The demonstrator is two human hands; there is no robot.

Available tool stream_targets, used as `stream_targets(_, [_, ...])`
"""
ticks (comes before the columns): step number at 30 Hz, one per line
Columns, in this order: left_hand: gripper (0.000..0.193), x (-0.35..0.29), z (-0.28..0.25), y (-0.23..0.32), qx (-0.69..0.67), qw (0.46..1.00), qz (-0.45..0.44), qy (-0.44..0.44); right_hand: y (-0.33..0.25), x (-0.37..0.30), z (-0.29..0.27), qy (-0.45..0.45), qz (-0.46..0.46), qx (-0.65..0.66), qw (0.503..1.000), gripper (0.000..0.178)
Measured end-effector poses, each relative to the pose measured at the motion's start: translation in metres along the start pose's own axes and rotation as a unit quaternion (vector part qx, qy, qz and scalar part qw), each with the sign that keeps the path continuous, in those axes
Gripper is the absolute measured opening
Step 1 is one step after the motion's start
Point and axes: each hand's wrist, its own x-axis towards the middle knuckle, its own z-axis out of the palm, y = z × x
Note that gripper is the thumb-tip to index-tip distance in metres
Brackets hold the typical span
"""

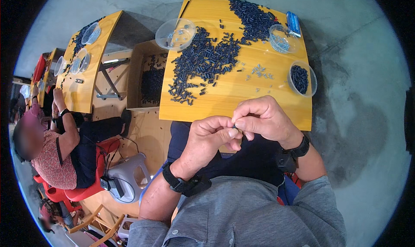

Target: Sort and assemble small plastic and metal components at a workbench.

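Note:
My left hand (210, 138) and my right hand (264, 118) meet fingertip to fingertip above my lap, just off the table's near edge. My left thumb and fingers pinch a small black cylindrical piece (235, 127), mostly hidden by the fingertips. The right thumb and index finger are closed at its end; what they hold is too small to make out. Beyond them, a large pile of short black cylindrical pieces (203, 57) covers the left of the yellow table (207, 106). Small silvery metal parts (260, 71) lie scattered to its right.
A clear tub (162, 35) and another tub (290, 43) hold small metal parts; a third tub (314, 86) holds black pieces. A blue box (293, 24) stands at the far right corner. Left are a cardboard box (135, 85) and a seated co-worker (58, 160) at another table (86, 89).

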Motion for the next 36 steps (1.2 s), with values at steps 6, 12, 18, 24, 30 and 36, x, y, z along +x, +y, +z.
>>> stream_targets(6, [0.01,0.002,0.0,0.002,0.023,0.999,0.031,0.029,-0.005,0.001,0.006,0.067,0.016,0.055,0.996,0.019])
stream_targets(12, [0.015,0.01,-0.008,-0.007,0.084,0.984,0.157,0.012,0.01,-0.002,0.002,0.054,0.108,0.11,0.987,0.051])
stream_targets(18, [0.012,0.011,-0.003,0.0,0.099,0.986,0.137,0.001,0.016,0.0,0.004,-0.053,0.16,0.187,0.968,0.062])
stream_targets(24, [0.01,0.01,-0.001,0.005,0.106,0.987,0.113,-0.031,0.02,0.001,0.008,-0.09,0.182,0.299,0.933,0.055])
stream_targets(30, [0.011,0.01,-0.004,0.005,0.065,0.994,0.07,-0.046,0.025,0.002,0.016,-0.067,0.228,0.34,0.91,0.046])
stream_targets(36, [0.012,0.008,0.001,0.01,0.084,0.995,0.054,-0.009,0.033,0.004,0.033,-0.039,0.258,0.396,0.88,0.044])
